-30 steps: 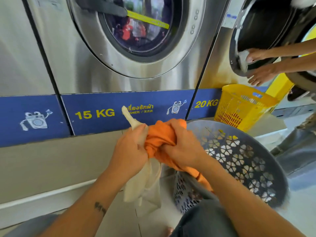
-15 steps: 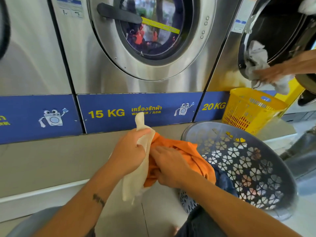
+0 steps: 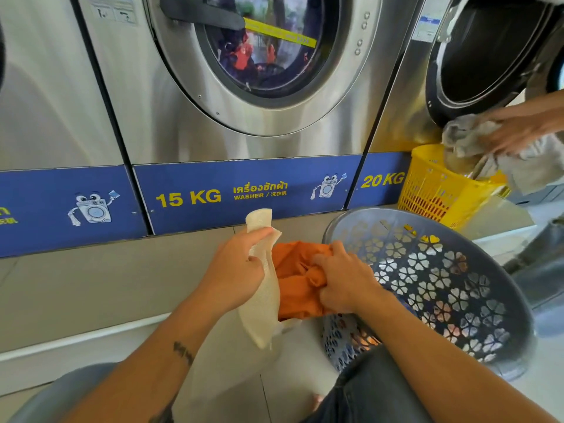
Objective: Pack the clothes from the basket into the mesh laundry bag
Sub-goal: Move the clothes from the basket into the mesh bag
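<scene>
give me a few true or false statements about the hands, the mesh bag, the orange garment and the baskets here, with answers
1. The left hand grips the cream mesh bag. True.
2. The right hand is empty. False: it clutches the orange garment.
3. The grey basket stands upright. False: it is tilted toward the person.
4. The yellow basket sits beyond the grey one, by the 20 KG washer. True.
5. The 15 KG washer has its door open. False: the door is shut, with clothes visible behind the glass.
</scene>
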### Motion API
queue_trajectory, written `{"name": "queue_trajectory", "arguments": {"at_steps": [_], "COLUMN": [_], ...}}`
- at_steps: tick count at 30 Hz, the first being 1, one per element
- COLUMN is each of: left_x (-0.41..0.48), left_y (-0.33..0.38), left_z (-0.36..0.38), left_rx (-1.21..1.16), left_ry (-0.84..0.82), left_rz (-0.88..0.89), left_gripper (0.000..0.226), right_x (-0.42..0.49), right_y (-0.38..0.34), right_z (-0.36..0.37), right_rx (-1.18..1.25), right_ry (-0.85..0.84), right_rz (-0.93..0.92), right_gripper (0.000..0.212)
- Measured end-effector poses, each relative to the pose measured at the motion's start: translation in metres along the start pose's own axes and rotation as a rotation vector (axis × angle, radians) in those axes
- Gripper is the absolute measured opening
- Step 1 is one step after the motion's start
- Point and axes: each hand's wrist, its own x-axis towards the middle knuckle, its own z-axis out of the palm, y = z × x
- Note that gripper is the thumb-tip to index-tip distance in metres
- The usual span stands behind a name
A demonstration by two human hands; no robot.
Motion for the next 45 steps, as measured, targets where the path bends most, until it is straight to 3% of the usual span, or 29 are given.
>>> {"name": "queue_trajectory", "arguments": {"at_steps": [4,8,10,13,16,19,24,27,30,32,36,40,42,45], "left_x": [0.000,-0.003,-0.005,-0.005,-0.006,-0.011,-0.009,-0.012,-0.015,-0.015,-0.012,-0.013,-0.013,-0.014], "left_y": [0.002,0.005,0.009,0.009,0.003,0.006,0.006,0.008,0.011,0.006,-0.003,0.001,0.003,0.007], "left_z": [0.005,0.007,0.005,-0.003,-0.013,-0.021,-0.040,-0.045,-0.043,-0.041,-0.030,-0.023,-0.023,-0.029], "left_rx": [0.016,0.026,0.017,-0.005,0.008,-0.035,-0.143,-0.164,-0.162,-0.107,-0.033,-0.012,-0.048,-0.135], "left_ry": [0.004,-0.048,-0.062,-0.026,-0.006,0.015,0.107,0.105,0.073,0.047,-0.010,-0.053,-0.032,-0.006], "left_rz": [0.020,0.006,0.013,-0.008,-0.020,0.000,-0.010,-0.014,-0.004,-0.013,-0.006,0.037,0.034,0.026], "left_gripper": [0.064,0.063,0.062,0.062,0.065,0.065,0.062,0.060,0.061,0.063,0.061,0.061,0.062,0.060], "right_x": [-0.011,-0.021,-0.022,-0.016,-0.008,-0.007,-0.003,0.002,0.009,0.011,0.013,0.010,0.006,0.004], "right_y": [-0.013,-0.035,-0.046,-0.052,-0.052,-0.053,-0.048,-0.049,-0.050,-0.051,-0.058,-0.063,-0.066,-0.064], "right_z": [-0.011,-0.020,-0.019,-0.006,0.009,0.015,0.023,0.027,0.025,0.022,0.018,0.011,0.016,0.028], "right_rx": [0.054,0.438,0.583,0.739,0.636,0.480,0.200,-0.015,0.084,0.186,0.774,1.435,1.333,0.825], "right_ry": [0.167,0.245,0.185,-0.169,-0.312,-0.261,-0.291,-0.196,-0.191,-0.160,-0.057,-0.268,-0.320,-0.298], "right_rz": [-0.030,-0.095,-0.102,-0.144,-0.237,-0.279,-0.199,-0.198,-0.167,-0.134,0.033,-0.007,-0.140,-0.359], "right_gripper": [0.045,0.036,0.035,0.059,0.086,0.097,0.116,0.096,0.045,0.028,0.019,0.042,0.052,0.049]}}
